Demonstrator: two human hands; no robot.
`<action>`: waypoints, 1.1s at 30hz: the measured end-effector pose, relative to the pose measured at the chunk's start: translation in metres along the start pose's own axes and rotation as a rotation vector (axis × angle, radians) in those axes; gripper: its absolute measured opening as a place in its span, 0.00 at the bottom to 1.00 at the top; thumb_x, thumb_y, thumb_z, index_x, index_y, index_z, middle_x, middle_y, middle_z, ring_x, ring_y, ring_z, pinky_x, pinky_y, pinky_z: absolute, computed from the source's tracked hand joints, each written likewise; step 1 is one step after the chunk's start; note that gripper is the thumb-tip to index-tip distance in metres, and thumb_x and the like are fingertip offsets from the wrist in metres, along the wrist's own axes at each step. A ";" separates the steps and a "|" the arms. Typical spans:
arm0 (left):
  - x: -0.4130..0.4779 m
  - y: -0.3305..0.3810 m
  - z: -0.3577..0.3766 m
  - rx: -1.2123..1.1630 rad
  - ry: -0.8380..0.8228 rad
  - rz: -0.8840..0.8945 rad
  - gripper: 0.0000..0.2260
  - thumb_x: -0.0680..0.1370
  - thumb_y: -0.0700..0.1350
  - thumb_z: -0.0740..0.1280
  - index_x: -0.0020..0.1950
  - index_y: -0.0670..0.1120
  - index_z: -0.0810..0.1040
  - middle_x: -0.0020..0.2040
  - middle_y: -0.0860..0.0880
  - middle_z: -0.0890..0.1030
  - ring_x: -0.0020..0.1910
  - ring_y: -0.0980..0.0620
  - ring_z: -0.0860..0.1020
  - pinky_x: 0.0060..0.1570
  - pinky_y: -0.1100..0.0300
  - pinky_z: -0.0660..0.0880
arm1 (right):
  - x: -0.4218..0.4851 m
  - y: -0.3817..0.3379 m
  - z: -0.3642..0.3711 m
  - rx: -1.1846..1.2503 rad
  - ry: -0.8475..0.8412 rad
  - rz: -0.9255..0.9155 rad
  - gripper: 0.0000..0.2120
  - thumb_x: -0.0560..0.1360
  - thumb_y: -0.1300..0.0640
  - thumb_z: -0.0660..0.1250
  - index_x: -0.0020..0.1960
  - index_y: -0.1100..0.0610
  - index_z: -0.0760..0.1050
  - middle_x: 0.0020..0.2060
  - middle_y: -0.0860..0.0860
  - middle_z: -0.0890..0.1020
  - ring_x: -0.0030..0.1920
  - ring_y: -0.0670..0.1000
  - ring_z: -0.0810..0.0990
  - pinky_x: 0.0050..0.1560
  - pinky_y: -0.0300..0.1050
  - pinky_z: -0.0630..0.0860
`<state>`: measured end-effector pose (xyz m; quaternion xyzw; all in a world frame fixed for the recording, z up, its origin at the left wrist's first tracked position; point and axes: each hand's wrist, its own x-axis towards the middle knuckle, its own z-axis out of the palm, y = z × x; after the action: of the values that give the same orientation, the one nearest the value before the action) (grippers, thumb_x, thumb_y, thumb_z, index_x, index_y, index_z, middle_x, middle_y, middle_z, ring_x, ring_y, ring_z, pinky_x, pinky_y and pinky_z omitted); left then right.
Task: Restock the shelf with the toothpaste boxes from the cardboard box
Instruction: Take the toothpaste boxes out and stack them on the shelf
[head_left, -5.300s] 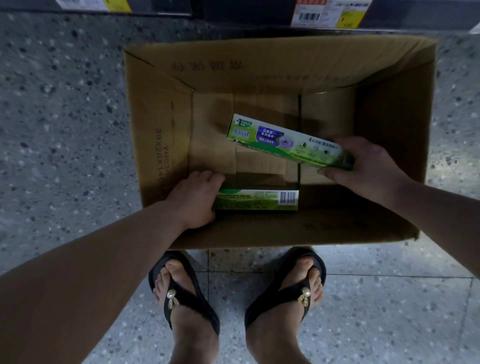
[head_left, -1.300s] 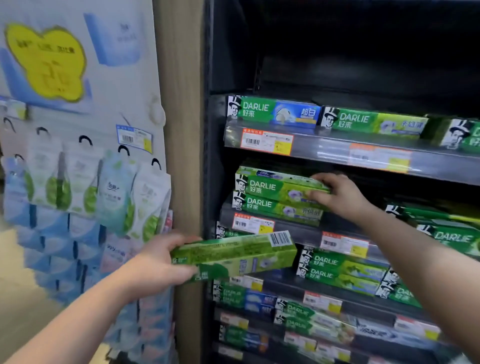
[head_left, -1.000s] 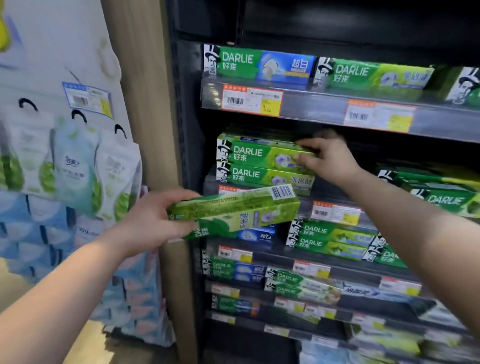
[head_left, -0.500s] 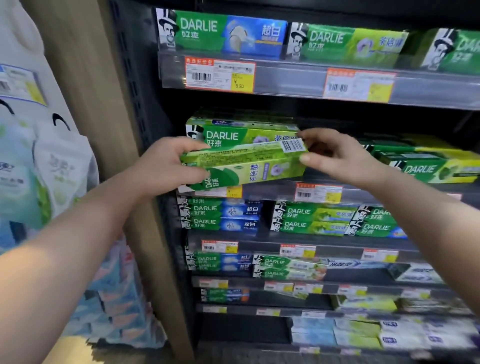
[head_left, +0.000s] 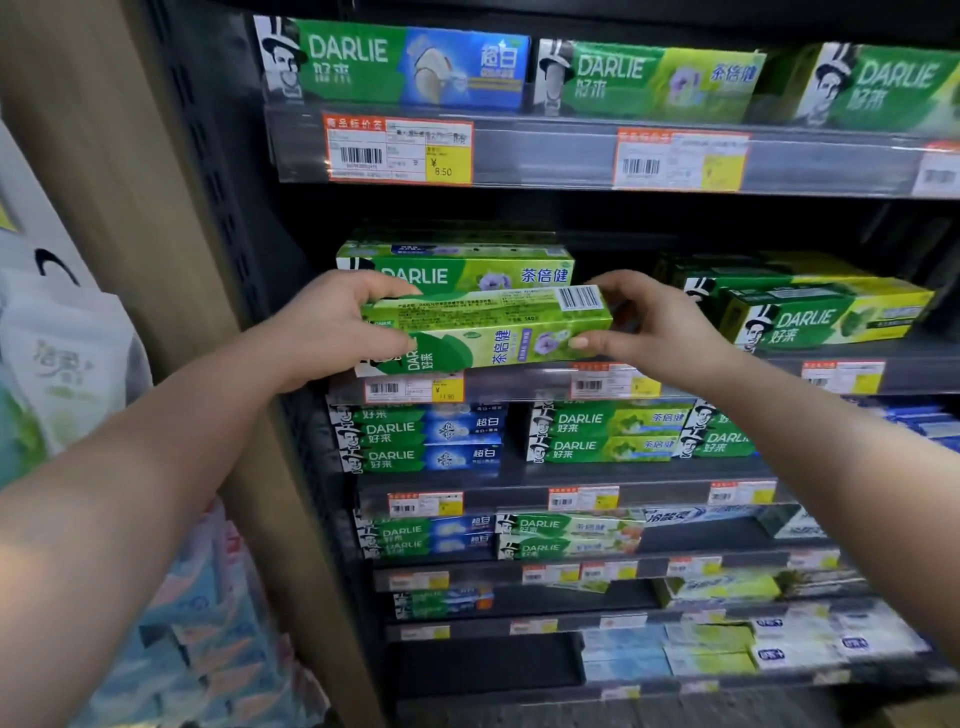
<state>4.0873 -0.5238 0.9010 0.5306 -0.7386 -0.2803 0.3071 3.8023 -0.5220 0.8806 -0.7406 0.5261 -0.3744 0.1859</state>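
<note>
Toothpaste box (head_left: 485, 332) in hand is a long green carton, held level across the front of the second shelf (head_left: 519, 387) from the top, just in front of a matching box (head_left: 457, 267) already lying there. The left hand (head_left: 332, 325) clamps its left end, thumb on the near face and fingers curled over the top; the right hand (head_left: 654, 327) pinches the right end, thumb under the printed face and fingertips near the barcode. Both hands are closed on the carton, so it is fully supported at either end.

The carton is tipped so that its barcode panel faces up and its brand face points down and toward the camera, with the lettering reading sideways. The stocked boxes show the brand face forward and upright. To do this step well, the carton likely needs a roll about its long axis until its face matches the one behind, then a straight push back or onto that stack, edges flush with it.

The dark gap to the right, before the neighbouring stack (head_left: 810, 312) of yellow-green boxes, looks free, so the right hand has room to slip out. Keeping the box clear of the price tag (head_left: 413, 388) on the shelf lip should avoid knocking it loose. The cardboard box is out of view.
</note>
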 end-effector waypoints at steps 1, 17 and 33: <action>0.002 0.000 0.000 0.016 0.002 0.000 0.28 0.64 0.44 0.73 0.63 0.50 0.73 0.58 0.50 0.77 0.54 0.47 0.78 0.59 0.48 0.74 | 0.002 0.001 0.002 -0.005 0.014 0.005 0.25 0.65 0.52 0.75 0.59 0.53 0.72 0.44 0.49 0.77 0.45 0.51 0.76 0.51 0.49 0.77; -0.017 -0.024 0.036 0.185 0.616 0.082 0.32 0.67 0.46 0.75 0.68 0.45 0.66 0.69 0.42 0.62 0.69 0.44 0.61 0.67 0.55 0.61 | 0.011 0.006 0.018 0.055 0.014 0.086 0.20 0.68 0.57 0.73 0.56 0.56 0.71 0.37 0.43 0.73 0.37 0.43 0.72 0.42 0.37 0.74; 0.008 -0.030 0.034 -0.144 0.395 -0.045 0.45 0.70 0.45 0.73 0.76 0.49 0.45 0.73 0.49 0.65 0.63 0.63 0.62 0.57 0.70 0.61 | 0.019 0.009 0.021 0.060 0.116 0.109 0.19 0.66 0.57 0.74 0.52 0.54 0.69 0.40 0.44 0.72 0.37 0.41 0.71 0.30 0.24 0.71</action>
<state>4.0780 -0.5373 0.8578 0.5683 -0.6299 -0.2299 0.4768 3.8153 -0.5456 0.8680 -0.6822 0.5640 -0.4216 0.1972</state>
